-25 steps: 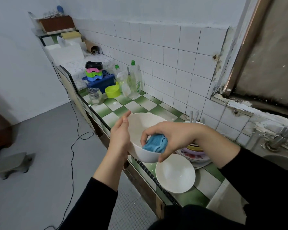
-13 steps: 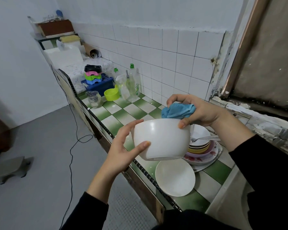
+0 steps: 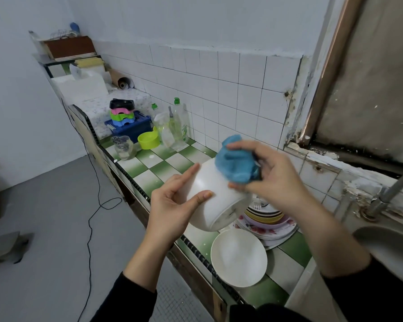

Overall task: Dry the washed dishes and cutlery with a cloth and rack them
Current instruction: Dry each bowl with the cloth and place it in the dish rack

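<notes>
Bowl [image 3: 209, 196]: white. Cloth [image 3: 235, 161]: blue. Counter [image 3: 163, 168]: green-and-white chequered tiles. Plate [image 3: 239, 257], counter's front edge: white. Stacked plates [image 3: 268, 223]: yellow, lilac, white with pink flowers. Crate [image 3: 130, 130]: dark blue. Cup [image 3: 148, 141]: lime green. Wall tiles [image 3: 230, 73]: white. Sleeves [image 3: 130, 303]: black.

Tiled wall [image 3: 228, 73] at 12, white sq. tiles, plain paint above. Grey floor [image 3: 44, 205] at 8 w/ black cable [image 3: 90, 219] trailing across. Green/white check counter [image 3: 147, 163] from 11 to 5. Window [image 3: 370, 89] at 2, grimy, frame flaking. Shelf [image 3: 70, 46] at 11. Low stool [image 3: 2, 247] at 9.
</notes>
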### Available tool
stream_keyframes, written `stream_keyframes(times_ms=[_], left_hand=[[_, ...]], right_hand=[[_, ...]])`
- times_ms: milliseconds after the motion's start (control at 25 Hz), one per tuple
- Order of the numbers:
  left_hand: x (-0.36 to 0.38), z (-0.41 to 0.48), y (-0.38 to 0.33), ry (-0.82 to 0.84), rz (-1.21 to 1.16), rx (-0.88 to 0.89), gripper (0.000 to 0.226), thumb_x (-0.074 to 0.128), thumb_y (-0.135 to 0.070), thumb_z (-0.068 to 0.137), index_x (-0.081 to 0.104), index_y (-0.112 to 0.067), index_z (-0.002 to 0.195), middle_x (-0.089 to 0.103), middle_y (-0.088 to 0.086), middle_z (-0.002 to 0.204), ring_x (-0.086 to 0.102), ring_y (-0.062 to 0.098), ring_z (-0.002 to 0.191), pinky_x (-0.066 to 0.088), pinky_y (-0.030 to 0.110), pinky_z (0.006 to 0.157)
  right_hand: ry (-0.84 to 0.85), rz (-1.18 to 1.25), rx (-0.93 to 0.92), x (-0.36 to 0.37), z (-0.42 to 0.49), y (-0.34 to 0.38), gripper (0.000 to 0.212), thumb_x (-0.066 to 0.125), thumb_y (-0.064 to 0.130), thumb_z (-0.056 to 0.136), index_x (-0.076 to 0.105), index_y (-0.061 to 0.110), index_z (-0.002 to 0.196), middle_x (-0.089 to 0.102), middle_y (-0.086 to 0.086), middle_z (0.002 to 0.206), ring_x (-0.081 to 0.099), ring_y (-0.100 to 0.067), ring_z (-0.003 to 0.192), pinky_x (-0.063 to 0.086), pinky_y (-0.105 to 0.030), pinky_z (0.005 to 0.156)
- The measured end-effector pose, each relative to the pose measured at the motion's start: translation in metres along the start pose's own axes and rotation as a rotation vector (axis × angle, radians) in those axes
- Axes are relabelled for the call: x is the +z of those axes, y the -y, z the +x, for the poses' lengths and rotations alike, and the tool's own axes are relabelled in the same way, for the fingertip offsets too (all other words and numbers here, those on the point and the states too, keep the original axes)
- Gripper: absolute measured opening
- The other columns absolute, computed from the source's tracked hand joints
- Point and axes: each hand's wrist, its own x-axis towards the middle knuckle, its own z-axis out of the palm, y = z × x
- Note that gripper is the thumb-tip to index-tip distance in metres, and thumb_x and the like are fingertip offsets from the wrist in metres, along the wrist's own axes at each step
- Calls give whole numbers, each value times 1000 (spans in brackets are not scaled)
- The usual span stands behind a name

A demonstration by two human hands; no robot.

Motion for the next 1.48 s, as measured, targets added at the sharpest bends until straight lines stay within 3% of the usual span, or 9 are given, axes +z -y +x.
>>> stream_keyframes(times_ms=[200,440,600,760,920,1040,1160,1320,1480], left_hand=[[9,-2,-2,-24,-65,-57,44,64,6,85,67,-34,104,71,-24,93,64,-2,99,48,21,93],[32,-12,-14,-47,-160,-99,41,60,8,88,67,-30,102,69,-27,95,63,-7,101,47,11,89],[32,-13,-15,-55,-230,-138,43,56,11,90,68,-28,102,72,-14,104,65,0,102,49,16,91],[44,-20,-20,-107,-289,-201,48,52,15,89,62,-27,111,65,-6,122,60,0,112,43,19,102],[42,-17,-17,-122,-377,-245,49,49,15,91,63,-27,113,66,3,124,61,16,117,47,31,102],[42,-22,-17,-109,-359,-228,46,52,12,91,60,-22,122,69,-13,113,61,7,114,47,24,99],[44,-22,-22,-128,-403,-233,39,55,0,92,57,-15,128,70,-16,106,65,-1,100,50,12,81],[39,-19,-24,-156,-472,-267,35,53,-4,94,58,-16,126,73,-4,106,68,7,96,54,17,77],[39,-26,-25,-133,-381,-229,38,54,-1,93,59,-27,120,65,-2,125,62,5,108,50,16,86]], right_hand=[[-116,-577,-227,28,-25,-28,58,76,44,69,54,45,122,43,7,143,39,-14,128,28,-16,108],[-379,-371,-130,22,-7,-42,36,58,58,79,59,35,106,59,2,123,54,-14,121,45,-42,101],[-337,-579,-382,32,-13,-48,32,58,35,85,64,17,111,60,-13,122,58,-23,115,47,-33,97],[-477,-354,-37,21,14,-36,24,53,32,83,68,25,101,68,3,104,62,-10,95,50,-32,87],[-241,-640,-413,44,-9,-45,31,58,27,83,67,19,112,61,-15,114,55,-23,107,42,-28,100],[-288,-451,-236,30,2,-44,34,55,31,82,68,21,111,65,-3,110,56,-9,103,43,-17,95],[-332,-435,-154,37,9,-38,35,53,32,81,68,20,110,66,-4,111,59,-15,103,47,-32,95],[-124,-669,-522,47,-21,-54,36,60,21,81,57,21,117,57,-22,124,52,-33,120,33,-43,113],[-342,-397,-271,40,-7,-48,33,58,26,84,62,20,116,63,-6,117,57,-14,109,40,-20,99]])
